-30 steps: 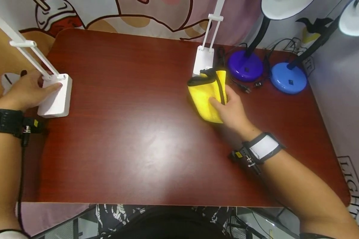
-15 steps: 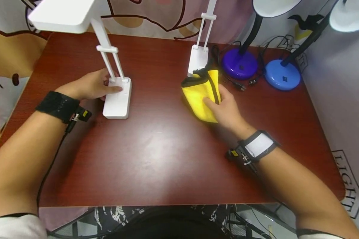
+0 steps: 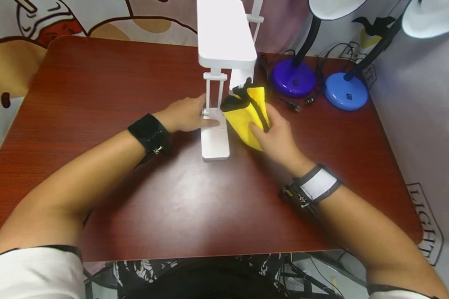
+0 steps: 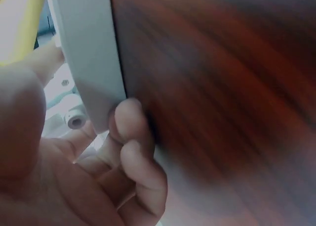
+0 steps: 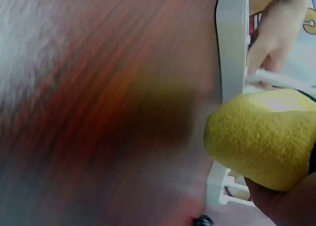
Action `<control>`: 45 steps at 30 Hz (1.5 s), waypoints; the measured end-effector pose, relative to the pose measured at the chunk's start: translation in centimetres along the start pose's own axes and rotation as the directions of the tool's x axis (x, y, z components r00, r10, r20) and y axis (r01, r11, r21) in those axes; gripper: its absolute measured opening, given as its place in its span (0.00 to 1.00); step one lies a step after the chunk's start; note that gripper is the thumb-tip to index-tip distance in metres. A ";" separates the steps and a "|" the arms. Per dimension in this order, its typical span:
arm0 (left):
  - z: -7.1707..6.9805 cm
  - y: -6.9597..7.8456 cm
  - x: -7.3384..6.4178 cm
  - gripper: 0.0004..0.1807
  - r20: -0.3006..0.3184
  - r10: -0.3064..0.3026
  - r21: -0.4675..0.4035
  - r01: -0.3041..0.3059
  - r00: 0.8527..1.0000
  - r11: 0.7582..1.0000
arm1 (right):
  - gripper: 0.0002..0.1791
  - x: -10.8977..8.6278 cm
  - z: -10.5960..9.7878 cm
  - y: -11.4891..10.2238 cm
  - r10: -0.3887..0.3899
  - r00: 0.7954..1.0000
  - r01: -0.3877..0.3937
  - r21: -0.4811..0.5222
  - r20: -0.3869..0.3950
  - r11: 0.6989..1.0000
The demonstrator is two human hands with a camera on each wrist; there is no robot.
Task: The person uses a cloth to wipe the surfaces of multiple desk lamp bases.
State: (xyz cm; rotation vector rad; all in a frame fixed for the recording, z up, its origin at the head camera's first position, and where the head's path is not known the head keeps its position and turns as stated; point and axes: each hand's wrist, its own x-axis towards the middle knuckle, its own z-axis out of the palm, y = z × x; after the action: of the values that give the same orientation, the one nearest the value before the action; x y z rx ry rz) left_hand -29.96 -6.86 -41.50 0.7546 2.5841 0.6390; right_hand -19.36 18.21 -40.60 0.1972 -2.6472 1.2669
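Note:
In the head view my left hand grips a white desk lamp at its base, the thumb lying across the top. The left wrist view shows curled fingers at the edge of that base. The lamp's flat white head juts out above. Just to the right, my right hand holds a folded yellow cloth with black trim, thumb on the near side. The cloth stands very close to the lamp's base; whether they touch I cannot tell. Its fuzzy face shows in the right wrist view.
Behind the cloth stands a second white lamp, partly hidden. To its right are a purple-based lamp and a blue-based lamp, with black cords and plugs around them. A wall closes off the right side of the brown table.
My left hand has carried the white lamp from the table's left edge rightward to the middle, beside the cloth. The right hand keeps its hold on the cloth, almost in place.

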 end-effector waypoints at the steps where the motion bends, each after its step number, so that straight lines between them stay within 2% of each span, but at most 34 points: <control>1: 0.2 0.5 0.2 0.42 -0.002 0.004 0.001 -0.004 1.000 1.000 | 0.27 -0.1 0.0 -0.1 -0.037 0.999 0.037 -0.038 -0.006 0.999; 3: 0.4 1.0 0.5 0.40 -0.001 0.018 -0.002 -0.018 1.000 1.000 | 0.29 -0.4 0.0 -0.2 -0.115 0.993 0.113 -0.119 -0.009 0.986; 5: 0.3 1.1 0.6 0.35 0.007 0.045 -0.019 -0.044 0.999 0.999 | 0.30 -0.7 0.0 -0.3 -0.198 0.980 0.193 -0.203 -0.004 0.960; 9: -0.3 -0.1 0.6 0.21 0.037 0.102 -0.082 -0.098 0.994 0.992 | 0.32 -1.3 0.3 -0.6 -0.330 0.943 0.325 -0.330 0.042 0.886; 12: -0.5 -1.3 0.8 0.16 0.052 0.134 -0.172 -0.124 0.990 0.977 | 0.36 -1.3 0.8 -0.7 -0.361 0.919 0.393 -0.398 0.156 0.829; 15: -0.4 -2.1 1.2 0.16 0.054 0.141 -0.251 -0.123 0.989 0.960 | 0.41 -0.8 1.4 -1.0 -0.327 0.889 0.443 -0.419 0.322 0.793; 18: -0.1 -2.3 1.6 0.16 0.049 0.134 -0.294 -0.114 0.990 0.949 | 0.45 -0.2 1.8 -1.1 -0.272 0.850 0.465 -0.402 0.451 0.789; 20: 0.0 -2.3 1.7 0.16 0.054 0.126 -0.310 -0.103 0.991 0.945 | 0.46 0.0 1.9 -1.2 -0.245 0.828 0.474 -0.394 0.505 0.788; 24: 0.1 -2.1 1.8 0.15 0.072 0.107 -0.318 -0.079 0.992 0.945 | 0.44 -0.4 1.5 -1.5 -0.224 0.785 0.513 -0.402 0.577 0.759; 28: 0.1 -2.1 1.9 0.17 0.065 0.116 -0.309 -0.091 0.991 0.947 | 0.42 -1.2 0.8 -2.0 -0.233 0.742 0.564 -0.398 0.629 0.723; 30: 0.0 -2.1 1.8 0.17 0.062 0.116 -0.302 -0.092 0.991 0.949 | 0.42 -1.3 0.8 -2.2 -0.232 0.741 0.566 -0.400 0.630 0.721; 35: -0.3 -2.3 1.3 0.16 0.069 0.090 -0.295 -0.065 0.994 0.953 | 0.46 -0.7 1.7 -2.2 -0.209 0.790 0.509 -0.426 0.577 0.748; 37: -0.3 -2.4 1.2 0.16 0.070 0.087 -0.296 -0.063 0.994 0.953 | 0.45 -0.5 1.9 -2.1 -0.205 0.796 0.496 -0.418 0.570 0.761; 39: -0.3 -2.4 1.3 0.17 0.069 0.086 -0.295 -0.062 0.994 0.953 | 0.44 -0.7 1.8 -2.1 -0.202 0.787 0.496 -0.403 0.584 0.769; 40: -0.3 -2.4 1.3 0.18 0.070 0.086 -0.297 -0.062 0.994 0.953 | 0.43 -0.8 1.6 -2.1 -0.210 0.776 0.506 -0.388 0.595 0.770; 43: -0.2 -2.3 1.4 0.19 0.072 0.084 -0.292 -0.060 0.994 0.955 | 0.41 -1.7 0.9 -2.4 -0.227 0.730 0.550 -0.358 0.645 0.754; 45: -0.2 -2.2 1.4 0.20 0.075 0.082 -0.288 -0.057 0.994 0.956 | 0.41 -2.3 0.4 -2.8 -0.238 0.701 0.585 -0.353 0.672 0.730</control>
State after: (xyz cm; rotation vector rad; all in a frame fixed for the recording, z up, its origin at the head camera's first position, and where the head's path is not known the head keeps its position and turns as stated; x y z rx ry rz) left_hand -32.11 -7.76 -42.77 0.7603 2.3266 0.9546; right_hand -16.59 16.24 -39.34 1.2220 -3.0308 0.2594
